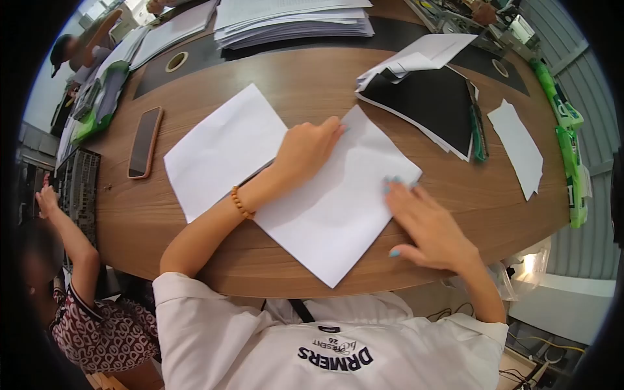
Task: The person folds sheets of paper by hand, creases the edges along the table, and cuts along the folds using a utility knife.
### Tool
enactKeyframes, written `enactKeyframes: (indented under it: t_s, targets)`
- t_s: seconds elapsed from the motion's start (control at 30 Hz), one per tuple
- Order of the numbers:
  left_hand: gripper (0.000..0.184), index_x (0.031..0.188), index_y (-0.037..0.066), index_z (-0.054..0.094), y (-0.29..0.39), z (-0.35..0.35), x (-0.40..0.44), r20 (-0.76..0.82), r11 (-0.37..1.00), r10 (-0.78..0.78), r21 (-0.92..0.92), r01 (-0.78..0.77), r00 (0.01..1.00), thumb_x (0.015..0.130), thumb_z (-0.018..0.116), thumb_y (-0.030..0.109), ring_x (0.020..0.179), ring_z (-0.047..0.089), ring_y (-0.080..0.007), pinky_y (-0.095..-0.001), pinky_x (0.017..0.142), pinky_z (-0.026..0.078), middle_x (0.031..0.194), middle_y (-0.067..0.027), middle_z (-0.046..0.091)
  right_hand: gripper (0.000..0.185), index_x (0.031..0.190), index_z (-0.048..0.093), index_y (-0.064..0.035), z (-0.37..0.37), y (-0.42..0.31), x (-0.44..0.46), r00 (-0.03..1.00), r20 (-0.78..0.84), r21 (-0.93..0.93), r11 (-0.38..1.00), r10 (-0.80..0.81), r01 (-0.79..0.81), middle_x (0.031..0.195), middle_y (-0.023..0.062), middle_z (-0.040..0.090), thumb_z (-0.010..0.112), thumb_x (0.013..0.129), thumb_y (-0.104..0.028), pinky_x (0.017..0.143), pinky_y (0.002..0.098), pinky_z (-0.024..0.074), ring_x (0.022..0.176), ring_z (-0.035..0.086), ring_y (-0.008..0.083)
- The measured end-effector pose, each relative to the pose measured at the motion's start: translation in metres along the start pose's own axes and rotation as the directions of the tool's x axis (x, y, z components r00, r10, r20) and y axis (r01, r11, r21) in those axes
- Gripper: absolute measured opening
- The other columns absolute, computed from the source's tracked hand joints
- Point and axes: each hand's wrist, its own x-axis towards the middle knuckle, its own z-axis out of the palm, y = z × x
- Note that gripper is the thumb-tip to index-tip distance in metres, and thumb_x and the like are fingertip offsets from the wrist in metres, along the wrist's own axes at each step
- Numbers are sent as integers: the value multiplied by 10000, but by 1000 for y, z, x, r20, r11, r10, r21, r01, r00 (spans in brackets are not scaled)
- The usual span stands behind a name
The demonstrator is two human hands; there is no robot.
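Observation:
A white sheet or stack of paper lies at an angle on the wooden table before me. My left hand, with a beaded bracelet on its wrist, rests on its upper left edge, the fingers curled together; what they hold, if anything, is hidden. Spread over the paper's right edge is my right hand, its fingers apart and slightly blurred. To the left lies a second white paper, partly under my left forearm. A dark strip shows between the two papers.
A phone lies at the left. Behind are a tall paper stack and a tape roll. On the right are a black folder, a pen and a paper strip. A person sits at the far left.

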Motion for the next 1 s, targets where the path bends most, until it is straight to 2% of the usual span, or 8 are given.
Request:
enactKeyframes:
  t_s: [0.2, 0.33, 0.4, 0.47, 0.6, 0.73, 0.87, 1.0]
  targets:
    - [201, 779, 21, 517, 5, -27, 4, 55, 987, -50, -148, 58, 997, 900, 512, 182, 514, 472, -352, -411, 483, 371, 563, -188, 497, 706, 1365, 273, 24, -9, 13, -6, 1000, -24, 66, 998, 13, -12, 1418, 190, 291, 526, 823, -352, 1091, 466, 186, 1317, 272, 329]
    - [169, 914, 27, 559, 1, -102, 1, -23, 963, -218, -170, 211, 976, 895, 510, 188, 548, 551, -277, -383, 555, 447, 633, -143, 574, 626, 1383, 278, -5, -35, 7, -28, 892, -429, 92, 989, 144, -115, 1439, 174, 269, 385, 906, -397, 1094, 444, 158, 1333, 255, 327]
    - [206, 934, 25, 559, -25, -137, -15, -436, 815, -508, -523, 249, 743, 904, 513, 224, 650, 548, -170, -297, 642, 464, 841, 8, 608, 583, 1384, 290, -16, -41, 7, -36, 816, -539, 152, 977, 211, -152, 1448, 171, 256, 369, 919, -360, 1093, 421, 156, 1337, 244, 342]
    - [196, 948, 51, 560, -61, -179, -40, -135, 531, -666, -776, 339, 734, 913, 496, 234, 732, 559, -129, -280, 690, 464, 890, -12, 589, 562, 1381, 301, -19, -43, 10, -43, 815, -532, 155, 973, 230, -173, 1450, 169, 254, 397, 908, -306, 1091, 416, 166, 1336, 247, 340]
    - [154, 975, -4, 541, -57, -173, -123, -45, 213, -863, -935, 283, 504, 889, 504, 119, 934, 602, -184, -354, 859, 506, 978, -74, 597, 551, 1367, 333, -20, -44, 13, -50, 822, -491, 197, 956, 287, -216, 1454, 161, 252, 472, 840, -103, 1084, 402, 195, 1337, 253, 324]
    - [267, 1134, -107, 428, -26, -140, -172, 168, -92, -931, -967, 238, 324, 902, 447, 24, 1129, 503, -254, -373, 1024, 399, 1164, -163, 514, 577, 1339, 378, -20, -42, 18, -43, 819, -487, 249, 947, 304, -203, 1443, 165, 273, 510, 778, -4, 1085, 395, 195, 1330, 271, 320]
    - [358, 1196, -124, 361, 36, -143, -169, 323, -289, -867, -946, 146, 379, 928, 438, 101, 1216, 410, -299, -400, 1071, 322, 1260, -231, 419, 483, 1241, 484, -14, -44, 28, -38, 825, -502, 99, 965, 258, -242, 1355, 160, 405, 550, 765, 35, 1041, 380, 285, 1259, 379, 314]
    - [464, 1243, -137, 320, 88, -168, -151, 600, -403, -621, -796, 451, 504, 943, 416, 204, 1222, 411, -311, -391, 1041, 341, 1306, -283, 378, 309, 1080, 583, -1, -45, 64, -41, 739, -605, 116, 951, 296, -285, 1169, 136, 568, 560, 776, 49, 877, 361, 440, 1061, 549, 305]
